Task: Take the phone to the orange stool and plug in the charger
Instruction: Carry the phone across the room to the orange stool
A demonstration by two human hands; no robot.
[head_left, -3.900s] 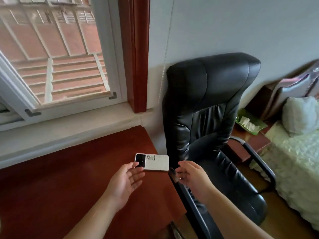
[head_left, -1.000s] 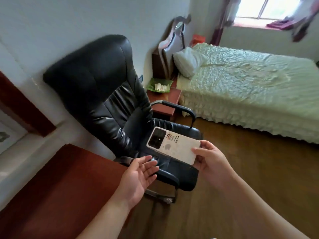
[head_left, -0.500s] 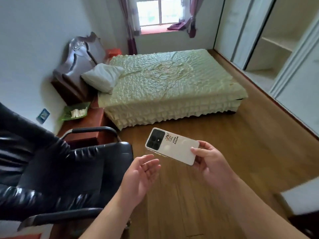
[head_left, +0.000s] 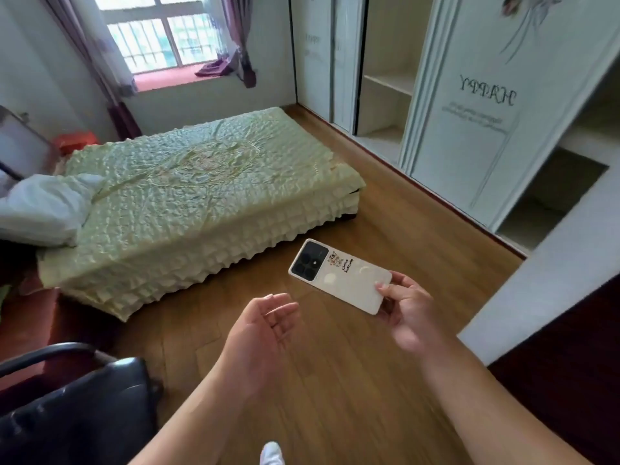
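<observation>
A white phone (head_left: 339, 275) with a black camera block and small stickers on its back is held above the wooden floor, back side up. My right hand (head_left: 407, 310) pinches its near end between thumb and fingers. My left hand (head_left: 261, 325) hovers just left of and below the phone, palm up, fingers loosely spread, holding nothing. An orange object (head_left: 75, 139), maybe the stool, shows beyond the bed's far left corner, mostly hidden. No charger is visible.
A bed with a pale green cover (head_left: 201, 196) fills the middle left, a white pillow (head_left: 43, 209) at its head. A black office chair (head_left: 70, 407) is at the bottom left. White wardrobes (head_left: 469, 105) with open shelves line the right wall. Wooden floor (head_left: 335, 380) lies ahead.
The view has swung right from the desk and chair to the bed and wardrobes. My right hand took the phone off the desk and carries it along; my left hand stays empty beside it.
</observation>
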